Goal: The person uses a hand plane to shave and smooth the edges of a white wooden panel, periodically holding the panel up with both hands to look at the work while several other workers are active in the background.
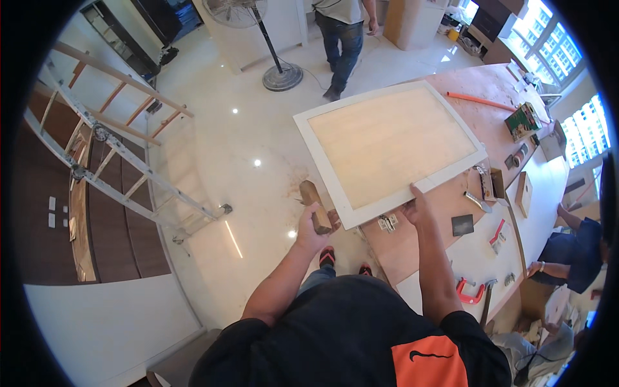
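Observation:
My left hand [311,236] is closed round a brown wooden hand plane [314,201], held in the air left of the panel. The panel [394,145] is a large rectangle with a white border and a pale wood-coloured middle. It lies slanted over the workbench [412,248], its left corner jutting out over the floor. At its near edge my right hand [418,208] grips the white border, the thumb on top and the fingers partly hidden beneath. Close to that hand, a metal hinge [388,223] and a dark square sheet [462,225] rest on the bench.
Farther right on the bench are a red clamp [471,291], a hammer [488,298], an orange tube [477,100] and a tin [521,122]. Ladders [132,171] stand at left, a fan [282,77] ahead. One person [342,42] stands beyond the panel, another [574,255] at right.

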`<move>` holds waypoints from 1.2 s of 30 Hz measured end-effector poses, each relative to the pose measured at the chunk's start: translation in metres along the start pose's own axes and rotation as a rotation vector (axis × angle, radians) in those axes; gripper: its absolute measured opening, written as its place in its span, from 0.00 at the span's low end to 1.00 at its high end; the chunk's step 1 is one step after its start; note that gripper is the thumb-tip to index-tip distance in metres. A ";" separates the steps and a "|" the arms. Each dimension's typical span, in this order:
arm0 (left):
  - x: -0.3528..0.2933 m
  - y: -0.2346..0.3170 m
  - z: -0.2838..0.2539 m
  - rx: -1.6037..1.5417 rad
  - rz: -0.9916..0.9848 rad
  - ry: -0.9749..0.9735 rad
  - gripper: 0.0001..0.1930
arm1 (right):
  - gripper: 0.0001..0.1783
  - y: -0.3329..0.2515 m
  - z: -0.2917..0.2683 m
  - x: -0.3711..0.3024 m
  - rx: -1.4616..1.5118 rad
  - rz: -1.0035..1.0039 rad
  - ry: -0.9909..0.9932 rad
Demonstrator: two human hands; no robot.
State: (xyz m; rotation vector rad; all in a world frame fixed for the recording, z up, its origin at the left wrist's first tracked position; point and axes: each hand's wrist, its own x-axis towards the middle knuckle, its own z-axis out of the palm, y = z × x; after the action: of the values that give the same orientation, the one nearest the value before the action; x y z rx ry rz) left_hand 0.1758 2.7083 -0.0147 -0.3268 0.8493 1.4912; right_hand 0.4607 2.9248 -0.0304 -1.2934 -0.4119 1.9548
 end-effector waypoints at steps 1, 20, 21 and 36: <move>-0.007 0.009 0.005 0.000 0.010 -0.001 0.26 | 0.26 -0.006 0.008 -0.008 -0.002 -0.010 -0.040; -0.069 0.140 0.107 -0.200 0.361 -0.209 0.42 | 0.23 -0.096 0.180 -0.067 -0.221 -0.253 -0.015; -0.068 0.141 0.109 -0.205 0.355 -0.208 0.42 | 0.23 -0.098 0.183 -0.068 -0.231 -0.270 -0.024; -0.066 0.154 0.112 -0.337 0.302 -0.203 0.34 | 0.21 -0.099 0.205 -0.078 -0.244 -0.250 0.018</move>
State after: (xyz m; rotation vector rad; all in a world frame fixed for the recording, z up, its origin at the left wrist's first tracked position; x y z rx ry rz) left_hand 0.0716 2.7510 0.1517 -0.2967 0.4976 1.9193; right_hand 0.3354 2.9611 0.1723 -1.3370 -0.7837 1.7209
